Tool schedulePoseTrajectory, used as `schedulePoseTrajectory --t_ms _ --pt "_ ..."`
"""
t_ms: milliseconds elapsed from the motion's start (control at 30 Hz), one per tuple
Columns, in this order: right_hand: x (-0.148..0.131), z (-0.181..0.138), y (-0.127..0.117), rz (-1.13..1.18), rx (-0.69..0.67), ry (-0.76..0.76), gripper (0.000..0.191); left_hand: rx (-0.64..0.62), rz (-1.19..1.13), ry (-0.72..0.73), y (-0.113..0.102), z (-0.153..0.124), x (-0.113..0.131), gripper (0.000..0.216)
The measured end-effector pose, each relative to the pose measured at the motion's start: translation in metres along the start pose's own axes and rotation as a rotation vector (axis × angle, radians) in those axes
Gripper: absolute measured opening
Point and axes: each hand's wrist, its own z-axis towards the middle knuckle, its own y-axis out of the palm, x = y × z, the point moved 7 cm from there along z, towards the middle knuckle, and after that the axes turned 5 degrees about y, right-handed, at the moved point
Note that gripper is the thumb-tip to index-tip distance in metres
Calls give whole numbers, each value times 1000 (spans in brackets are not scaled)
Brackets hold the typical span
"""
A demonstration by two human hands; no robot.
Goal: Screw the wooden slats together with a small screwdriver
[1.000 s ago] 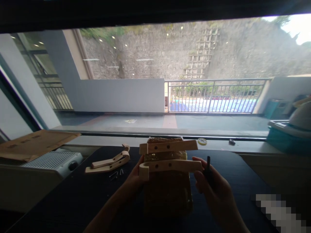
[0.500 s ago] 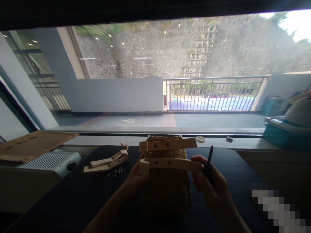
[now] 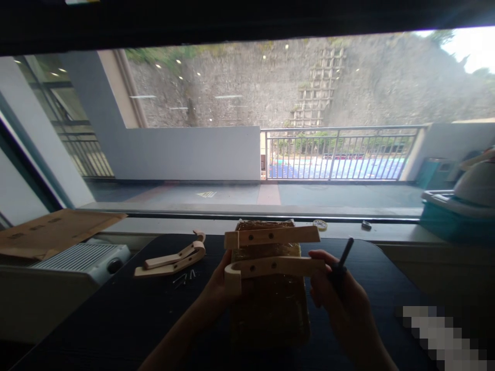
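Two pale wooden strips, each with a hooked left end and two dark holes, lie across a brown tape-wrapped block [image 3: 270,314]. My left hand [image 3: 216,288] is closed around the hooked end of the nearer wooden strip [image 3: 294,266]; its fingertips are hidden behind the wood. The farther wooden strip [image 3: 294,235] sits just beyond it. My right hand [image 3: 344,293] pinches the nearer strip's right end and also holds a dark tool with a thin shaft [image 3: 346,252] pointing up; its kind is unclear in the shade.
More curved wooden strips [image 3: 170,263] lie on the dark table [image 3: 116,319] at left, beside several screws [image 3: 185,277]. A tape roll [image 3: 320,225] and a small dark object [image 3: 366,225] rest on the sill. A heater [image 3: 88,257], cardboard [image 3: 58,232] and a teal bin [image 3: 444,221] flank the table.
The view has shifted slightly, so everything sits a little lower. The dark tool in my right hand leans more to the right. Both hands keep their hold.
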Motion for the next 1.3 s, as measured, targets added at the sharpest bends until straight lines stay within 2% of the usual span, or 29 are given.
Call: schedulePoseTrajectory --t_ms 100,200,267,333,367,433,500,633,733,867,1000,1133,1300 --pt "-2 1 -4 -28 -24 -42 29 -15 -49 -55 5 -1 -10 77" --pt "-3 6 -13 -129 -8 -74 26 -132 -99 -209 21 -5 -28 61" --pt "-2 12 -20 -230 26 -65 23 -227 -36 -293 29 -8 -36 52" --pt "1 18 -23 -318 9 -32 23 -278 86 -309 29 -8 -39 53" --pt "3 20 -22 -353 -35 -12 24 -279 157 -297 25 -7 -38 56" --pt "8 24 -20 -404 -118 27 24 -179 357 -218 10 -1 -32 61" --pt "13 26 -19 -439 -147 45 24 -90 538 -114 -2 5 -22 54" --pt "19 28 -20 -443 -137 45 25 -154 553 3 5 5 -10 41" --pt "18 29 -22 -451 -216 54 28 -185 584 18 13 -1 -3 33" --pt "-3 27 -32 -609 -437 111 37 -206 639 14 17 -8 -2 31" --pt "-45 26 -41 -949 -564 139 35 -165 644 92 19 -9 -5 42" --pt "-78 22 -12 -1203 -810 -43 23 -201 616 156 29 -10 -8 29" --pt "-94 18 22 -1326 -905 -231 23 -238 638 170 35 -14 -7 24"
